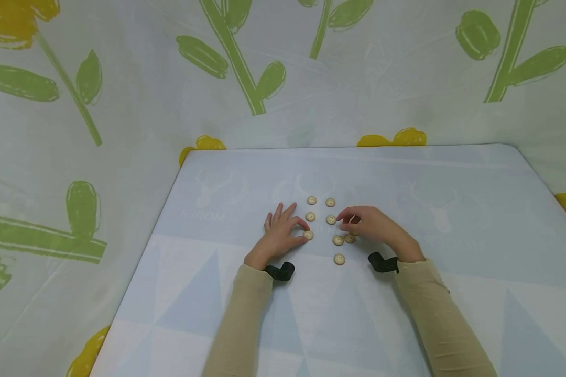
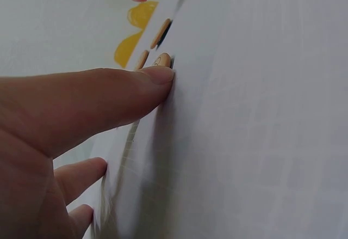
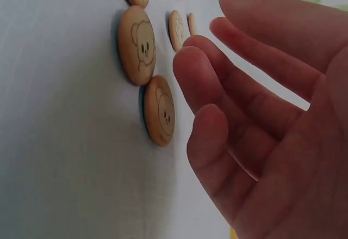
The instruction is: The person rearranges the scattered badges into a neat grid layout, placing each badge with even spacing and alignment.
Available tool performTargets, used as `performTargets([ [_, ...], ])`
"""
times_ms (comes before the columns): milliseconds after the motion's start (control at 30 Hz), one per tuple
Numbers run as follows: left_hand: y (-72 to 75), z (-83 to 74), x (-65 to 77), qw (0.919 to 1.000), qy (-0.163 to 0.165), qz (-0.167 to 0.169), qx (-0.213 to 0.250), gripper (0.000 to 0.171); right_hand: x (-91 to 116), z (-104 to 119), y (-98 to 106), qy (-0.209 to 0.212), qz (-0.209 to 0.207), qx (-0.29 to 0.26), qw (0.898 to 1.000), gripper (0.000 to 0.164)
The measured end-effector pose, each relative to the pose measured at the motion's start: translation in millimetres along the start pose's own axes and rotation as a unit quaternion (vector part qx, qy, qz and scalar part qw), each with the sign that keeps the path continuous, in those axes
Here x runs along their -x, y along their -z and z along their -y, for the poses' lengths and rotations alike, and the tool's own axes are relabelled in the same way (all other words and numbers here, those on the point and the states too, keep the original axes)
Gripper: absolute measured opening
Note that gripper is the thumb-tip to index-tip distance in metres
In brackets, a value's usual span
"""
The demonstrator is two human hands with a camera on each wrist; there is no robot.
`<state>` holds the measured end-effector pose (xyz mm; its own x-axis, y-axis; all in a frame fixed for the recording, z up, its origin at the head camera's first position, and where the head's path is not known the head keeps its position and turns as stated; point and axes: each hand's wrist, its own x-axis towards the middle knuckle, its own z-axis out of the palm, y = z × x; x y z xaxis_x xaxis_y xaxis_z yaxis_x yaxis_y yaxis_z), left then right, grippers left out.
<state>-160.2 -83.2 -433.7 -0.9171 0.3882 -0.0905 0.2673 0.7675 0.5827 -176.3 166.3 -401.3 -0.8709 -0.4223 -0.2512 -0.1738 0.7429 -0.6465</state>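
Observation:
Several small round wooden discs lie on the table in two loose columns, and in the right wrist view the nearer ones (image 3: 137, 46) show line-drawn bear faces. My left hand (image 1: 280, 236) pinches the lowest disc of the left column (image 1: 308, 235) between thumb and forefinger, its other fingers spread. In the left wrist view the thumb covers part of that disc (image 2: 163, 60). My right hand (image 1: 369, 222) hovers at the right column, fingers loosely bent with nothing between them. Closest to it are two discs side by side (image 1: 338, 240); another is partly hidden beneath the hand.
A pale blue and white patterned cover lies over the table (image 1: 453, 220). Behind it hangs a cloth (image 1: 311, 94) printed with green leaves and yellow flowers. One disc (image 1: 339, 259) lies nearest the front, between the forearms. A dark strap device sits at each wrist.

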Motion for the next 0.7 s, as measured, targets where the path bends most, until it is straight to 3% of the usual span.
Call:
performTargets([
  [267, -0.3, 0.8, 0.1, 1.0, 0.0, 0.0, 0.002, 0.018, 0, 1, -7, 0.008, 0.025, -0.009, 1.0, 0.027],
  [700, 0.3, 2.0, 1.0, 0.9999, -0.008, -0.001, 0.01, 0.016, -1, 3, -12, 0.034, 0.044, 0.064, 0.996, 0.015],
])
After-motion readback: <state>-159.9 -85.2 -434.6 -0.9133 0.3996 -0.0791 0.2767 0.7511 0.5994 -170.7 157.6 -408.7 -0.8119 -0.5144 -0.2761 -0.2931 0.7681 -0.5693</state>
